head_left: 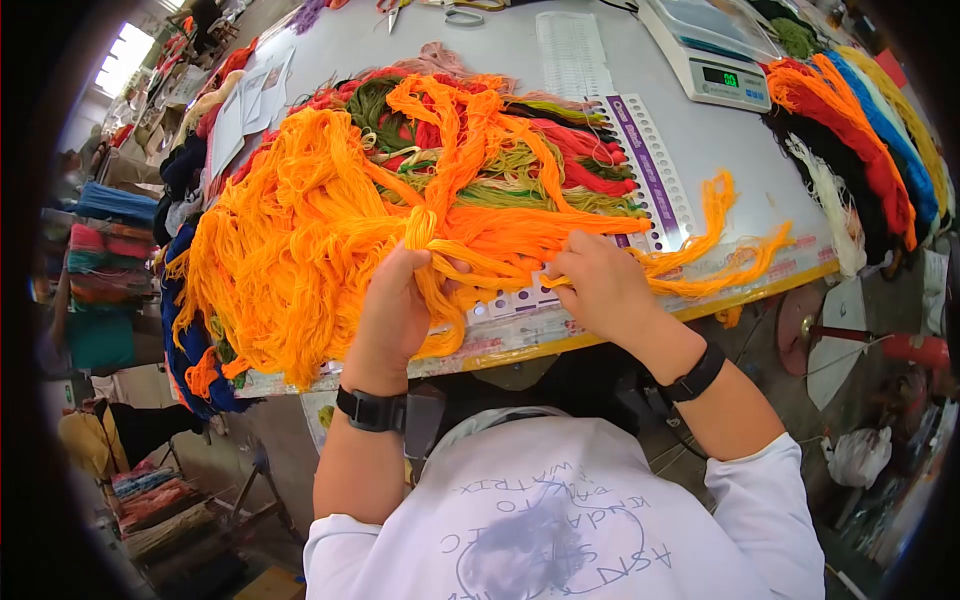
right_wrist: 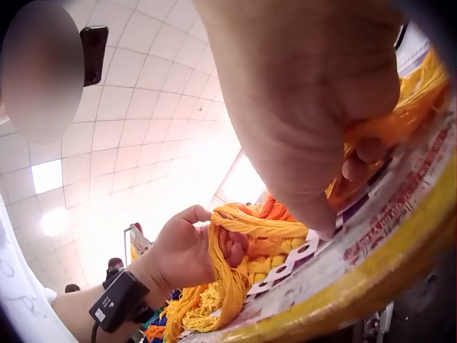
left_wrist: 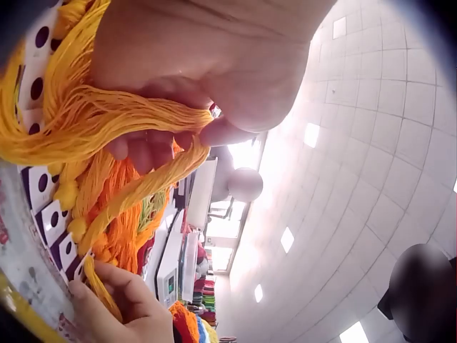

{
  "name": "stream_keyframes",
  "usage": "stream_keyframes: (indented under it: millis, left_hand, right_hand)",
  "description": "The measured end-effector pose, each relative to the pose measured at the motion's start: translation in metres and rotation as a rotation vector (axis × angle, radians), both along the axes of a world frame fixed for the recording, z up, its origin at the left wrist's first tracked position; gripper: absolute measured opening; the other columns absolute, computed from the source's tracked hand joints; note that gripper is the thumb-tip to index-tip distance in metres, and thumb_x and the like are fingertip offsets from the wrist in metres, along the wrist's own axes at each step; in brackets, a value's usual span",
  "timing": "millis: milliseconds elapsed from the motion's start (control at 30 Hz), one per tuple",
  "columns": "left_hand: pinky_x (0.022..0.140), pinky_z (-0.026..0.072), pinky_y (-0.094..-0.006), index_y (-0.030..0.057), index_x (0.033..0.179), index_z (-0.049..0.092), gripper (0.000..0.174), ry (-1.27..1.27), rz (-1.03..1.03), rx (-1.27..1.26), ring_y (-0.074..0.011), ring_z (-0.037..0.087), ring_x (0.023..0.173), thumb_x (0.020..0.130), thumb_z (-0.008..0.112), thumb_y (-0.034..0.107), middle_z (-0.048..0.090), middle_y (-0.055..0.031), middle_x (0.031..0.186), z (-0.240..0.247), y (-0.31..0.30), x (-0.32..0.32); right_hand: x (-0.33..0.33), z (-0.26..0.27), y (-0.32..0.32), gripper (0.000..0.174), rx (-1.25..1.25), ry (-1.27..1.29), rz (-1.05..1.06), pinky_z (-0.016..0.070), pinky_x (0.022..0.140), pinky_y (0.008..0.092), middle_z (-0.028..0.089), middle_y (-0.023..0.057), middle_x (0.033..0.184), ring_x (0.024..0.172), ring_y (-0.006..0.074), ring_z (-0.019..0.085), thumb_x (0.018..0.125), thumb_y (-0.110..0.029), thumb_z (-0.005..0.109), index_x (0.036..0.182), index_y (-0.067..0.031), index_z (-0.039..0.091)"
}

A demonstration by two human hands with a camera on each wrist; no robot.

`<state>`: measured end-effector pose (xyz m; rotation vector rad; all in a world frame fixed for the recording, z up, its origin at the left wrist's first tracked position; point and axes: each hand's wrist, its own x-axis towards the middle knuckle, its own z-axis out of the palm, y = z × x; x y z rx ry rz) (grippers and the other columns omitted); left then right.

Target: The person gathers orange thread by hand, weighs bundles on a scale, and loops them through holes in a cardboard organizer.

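Note:
The left hand grips a bundle of yellow-orange thread, its loop hanging over the fingers; the left wrist view shows thumb and fingers closed round the strands. To the right, the right hand has its fingers bent round a thin strand near the punched card strip's edge, pinching it in the left wrist view. A big heap of yellow-orange thread lies left of the hands, with brighter orange skeins behind them. Loose orange ends trail to the right of the right hand.
A white punched card with a purple band lies behind the right hand. Red and green skeins lie under the orange. A digital scale, scissors and papers are farther back. Colored skeins hang over the right edge.

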<state>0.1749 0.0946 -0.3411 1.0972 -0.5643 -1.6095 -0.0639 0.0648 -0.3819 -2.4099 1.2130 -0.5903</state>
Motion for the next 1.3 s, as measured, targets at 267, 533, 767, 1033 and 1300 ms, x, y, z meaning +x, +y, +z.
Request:
stream_keyframes:
  millis: [267,533,767,1033,1300]
  left_hand:
    - [0.069,0.0485,-0.029,0.0015,0.11,0.048,0.024,0.17,-0.103,0.041,-0.0242,0.065,0.081,0.087,0.046,0.007,0.063,-0.0162,0.103,0.001,-0.007,-0.026]
    - [0.06,0.051,-0.0261,0.0063,0.106,0.041,0.038,-0.181,-0.457,-0.062,-0.0152,0.061,0.071,0.075,0.048,-0.013,0.058,-0.0108,0.097,-0.013,-0.025,-0.067]
    - [0.055,0.0457,-0.0216,0.0077,0.109,0.042,0.042,-0.254,-0.343,-0.11,-0.0082,0.054,0.065,0.075,0.06,-0.009,0.055,-0.0032,0.084,-0.027,-0.029,-0.062]
    - [0.045,0.0301,-0.0172,0.0099,0.102,0.053,0.018,-0.158,0.025,-0.067,-0.002,0.038,0.051,0.086,0.061,0.014,0.045,0.0072,0.067,0.009,-0.003,0.016]
    - [0.042,0.0236,-0.0186,0.0142,0.091,0.052,0.007,-0.241,0.366,0.2,-0.0023,0.028,0.043,0.092,0.055,0.02,0.035,0.0085,0.056,-0.012,0.055,0.072]
  right_hand:
    - [-0.003,0.023,-0.011,0.02,0.058,0.016,-0.063,0.0444,0.067,0.0415,0.057,0.0137,0.077,0.07,0.0337,0.056,0.074,-0.015,0.06,0.09,-0.0045,0.054]
    - [-0.013,0.045,-0.027,0.041,0.689,-0.522,0.014,0.0448,0.067,0.0275,0.059,0.0042,0.082,0.075,0.0077,0.057,0.075,-0.007,0.062,0.113,-0.0037,0.046]
    - [0.001,-0.001,-0.015,0.025,0.381,-0.33,0.007,0.0468,0.072,0.0337,0.06,0.0094,0.089,0.077,0.0213,0.059,0.073,-0.008,0.066,0.096,-0.0026,0.057]
    - [0.002,0.006,-0.008,0.014,0.325,-0.202,-0.189,0.0455,0.064,0.0342,0.056,0.0081,0.072,0.07,0.0266,0.058,0.07,-0.008,0.065,0.079,-0.004,0.057]
    - [-0.004,-0.01,-0.015,0.006,0.788,-0.759,-0.27,0.042,0.061,0.0213,0.052,-0.0007,0.072,0.067,0.0075,0.053,0.078,-0.003,0.056,0.082,-0.0048,0.051]
